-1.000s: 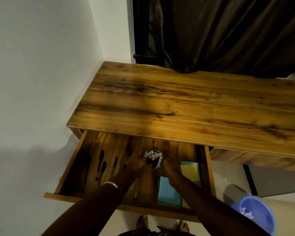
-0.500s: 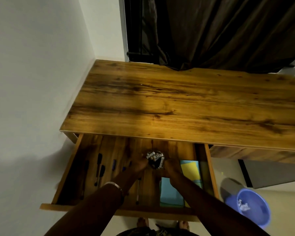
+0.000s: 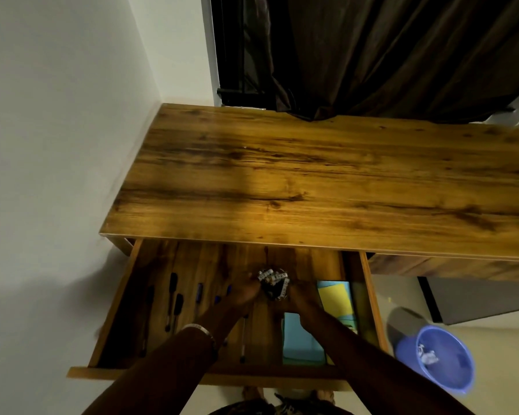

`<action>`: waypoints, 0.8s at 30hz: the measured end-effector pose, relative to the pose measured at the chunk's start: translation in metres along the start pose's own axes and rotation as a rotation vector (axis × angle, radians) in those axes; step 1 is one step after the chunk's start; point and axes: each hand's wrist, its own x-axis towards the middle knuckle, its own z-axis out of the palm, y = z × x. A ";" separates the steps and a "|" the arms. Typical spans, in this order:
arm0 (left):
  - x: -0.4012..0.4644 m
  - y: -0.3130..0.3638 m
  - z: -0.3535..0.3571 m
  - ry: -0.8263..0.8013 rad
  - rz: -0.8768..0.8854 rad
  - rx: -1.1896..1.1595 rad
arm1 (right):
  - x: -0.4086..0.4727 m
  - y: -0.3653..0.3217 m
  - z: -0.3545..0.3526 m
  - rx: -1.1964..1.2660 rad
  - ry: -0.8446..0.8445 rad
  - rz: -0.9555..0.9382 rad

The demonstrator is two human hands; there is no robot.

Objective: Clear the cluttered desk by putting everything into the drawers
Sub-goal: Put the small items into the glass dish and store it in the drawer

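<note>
The wooden desk (image 3: pixel 327 181) has its left drawer (image 3: pixel 108 322) pulled out towards me. Inside the drawer, both hands hold a small round container (image 3: pixel 272 283) of little white-labelled cylinders. My left hand (image 3: pixel 243 292) grips its left side and my right hand (image 3: pixel 301 292) grips its right side. Several dark pens (image 3: pixel 174 298) lie in the drawer's left part. Blue and yellow paper sheets (image 3: pixel 334 301) lie in its right part, partly under my right forearm.
A white wall stands close on the left. Dark curtains (image 3: pixel 387 55) hang behind the desk. A blue bin (image 3: pixel 444 357) with crumpled paper stands on the floor at the lower right. A second drawer front (image 3: pixel 450 268) on the right is shut.
Both hands stay on the container inside the drawer. The view has shifted slightly; the hands and container show hardly any movement.
</note>
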 end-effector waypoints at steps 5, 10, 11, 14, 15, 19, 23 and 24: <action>0.007 -0.001 0.003 -0.002 -0.030 0.006 | -0.003 -0.007 -0.003 0.006 0.010 -0.015; 0.006 0.003 0.002 0.015 0.000 0.011 | 0.003 -0.005 -0.003 -0.048 -0.015 0.003; 0.003 0.006 0.002 0.014 0.000 0.008 | 0.003 -0.007 -0.001 -0.067 -0.019 0.003; 0.009 0.007 -0.004 0.028 0.035 0.033 | 0.006 -0.009 0.002 -0.144 -0.001 -0.014; 0.008 0.008 -0.007 0.029 0.034 0.040 | 0.005 -0.011 0.004 -0.182 0.025 -0.023; 0.012 0.008 -0.019 0.123 0.025 0.141 | -0.006 -0.025 0.003 -0.277 0.098 -0.118; 0.001 0.013 -0.022 0.200 0.037 0.140 | -0.021 -0.037 -0.003 -0.505 0.101 -0.229; -0.002 0.015 -0.022 0.218 0.031 0.129 | -0.024 -0.039 -0.004 -0.515 0.107 -0.244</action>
